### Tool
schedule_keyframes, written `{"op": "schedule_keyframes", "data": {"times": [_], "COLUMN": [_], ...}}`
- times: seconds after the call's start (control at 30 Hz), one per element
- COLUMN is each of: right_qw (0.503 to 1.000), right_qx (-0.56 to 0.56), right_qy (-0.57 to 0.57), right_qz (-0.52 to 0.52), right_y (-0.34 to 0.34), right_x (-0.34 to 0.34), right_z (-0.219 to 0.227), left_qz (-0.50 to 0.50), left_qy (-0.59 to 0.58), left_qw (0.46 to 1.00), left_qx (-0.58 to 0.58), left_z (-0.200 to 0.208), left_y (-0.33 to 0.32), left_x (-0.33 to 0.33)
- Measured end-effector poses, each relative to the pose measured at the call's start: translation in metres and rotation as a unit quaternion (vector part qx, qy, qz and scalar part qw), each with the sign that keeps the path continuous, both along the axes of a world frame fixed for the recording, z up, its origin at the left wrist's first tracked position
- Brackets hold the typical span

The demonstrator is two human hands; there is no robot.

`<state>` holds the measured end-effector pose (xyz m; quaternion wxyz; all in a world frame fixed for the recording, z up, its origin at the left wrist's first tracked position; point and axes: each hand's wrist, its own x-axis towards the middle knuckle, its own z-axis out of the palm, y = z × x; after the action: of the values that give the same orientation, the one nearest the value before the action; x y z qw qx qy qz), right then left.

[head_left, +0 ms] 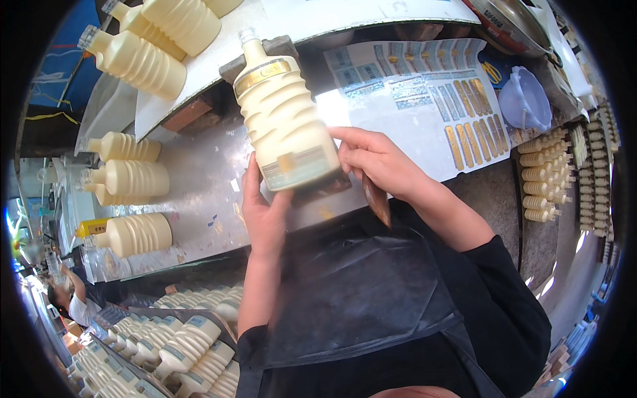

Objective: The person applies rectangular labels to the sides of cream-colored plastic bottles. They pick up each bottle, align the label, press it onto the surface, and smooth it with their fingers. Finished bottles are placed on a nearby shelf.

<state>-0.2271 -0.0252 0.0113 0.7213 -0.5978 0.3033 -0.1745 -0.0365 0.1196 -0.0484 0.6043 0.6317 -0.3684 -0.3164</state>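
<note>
A cream glass bottle [279, 109] with spiral ridges lies tilted in front of me, its neck against a dark block [282, 46]. A gold label [262, 74] wraps its shoulder, and a silvery band with a gold patch [298, 166] sits near the base. My left hand [265, 209] grips the bottle's base, thumb and fingers on either side. My right hand [378, 159] is at the base's right side, its index finger touching the glass. Curled in that same hand is a brown pointed tool [377, 202], its tip pointing down; its upper part is hidden.
On the right lies a sheet of gold and silvery labels [398, 149] beside a pale lavender bucket [524, 99]. Several cream bottles [136, 179] line the left side; others stand on a raised white board [312, 16]. Crowded bottles [189, 345] fill the lower left, where another person [76, 302] appears.
</note>
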Motion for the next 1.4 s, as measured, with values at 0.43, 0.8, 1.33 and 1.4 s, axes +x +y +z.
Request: {"op": "schedule_keyframes", "data": {"times": [0.43, 0.8, 1.33, 1.4], "right_qw": [0.999, 0.999, 0.999, 0.999], "right_qx": [0.017, 0.027, 0.015, 0.023], "right_qy": [0.018, 0.018, 0.039, 0.017], "right_qz": [-0.026, -0.031, -0.026, -0.035], "right_y": [0.0, 0.001, 0.001, 0.001], "right_x": [0.008, 0.011, 0.01, 0.011], "right_z": [-0.025, -0.021, -0.014, -0.021], "left_qz": [0.036, 0.038, 0.046, 0.046], "left_qy": [0.144, 0.17, 0.17, 0.169], "left_qw": [0.988, 0.983, 0.983, 0.983], "left_qx": [-0.046, -0.06, -0.055, -0.056], "left_z": [0.008, 0.01, 0.01, 0.01], "left_y": [-0.014, -0.015, -0.016, -0.016], "left_x": [-0.015, -0.016, -0.018, -0.019]}}
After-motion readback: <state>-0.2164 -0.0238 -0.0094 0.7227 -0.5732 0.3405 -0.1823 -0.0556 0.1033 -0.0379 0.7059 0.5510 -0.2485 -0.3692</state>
